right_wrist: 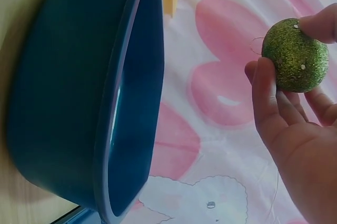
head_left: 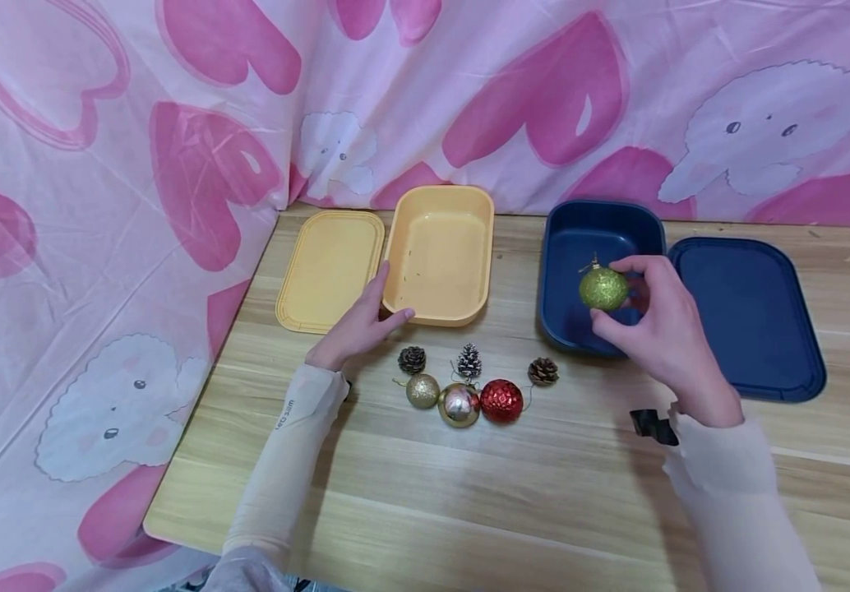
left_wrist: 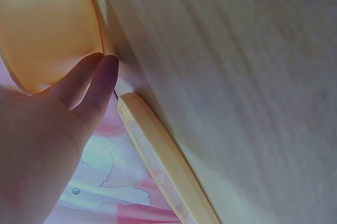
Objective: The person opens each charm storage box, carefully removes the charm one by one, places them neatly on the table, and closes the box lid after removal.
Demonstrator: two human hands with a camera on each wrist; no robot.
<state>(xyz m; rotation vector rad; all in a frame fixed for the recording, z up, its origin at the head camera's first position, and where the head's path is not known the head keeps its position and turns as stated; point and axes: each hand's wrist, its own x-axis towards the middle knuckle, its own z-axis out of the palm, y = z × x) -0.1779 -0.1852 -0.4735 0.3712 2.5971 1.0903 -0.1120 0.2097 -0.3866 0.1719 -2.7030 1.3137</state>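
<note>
My right hand (head_left: 658, 329) pinches a glittery green Christmas bauble (head_left: 602, 289) between thumb and fingers, over the dark blue box (head_left: 554, 279). In the right wrist view the bauble (right_wrist: 295, 55) is held above the level of the blue box's rim (right_wrist: 113, 129). My left hand (head_left: 362, 325) lies with fingers extended against the near left corner of the yellow box (head_left: 440, 316); the left wrist view has its fingertips (left_wrist: 109, 63) at the box's wall. Between the hands lie a gold glitter bauble (head_left: 422, 391), a shiny gold bauble (head_left: 459, 404) and a red bauble (head_left: 501, 401).
A brown pinecone (head_left: 412, 359), a white-tipped pinecone (head_left: 469, 361) and another brown pinecone (head_left: 543, 372) lie behind the baubles. The yellow lid (head_left: 330, 271) is left of the yellow box, the blue lid (head_left: 750, 321) right of the blue one. A pink curtain (head_left: 410, 99) hangs behind the table.
</note>
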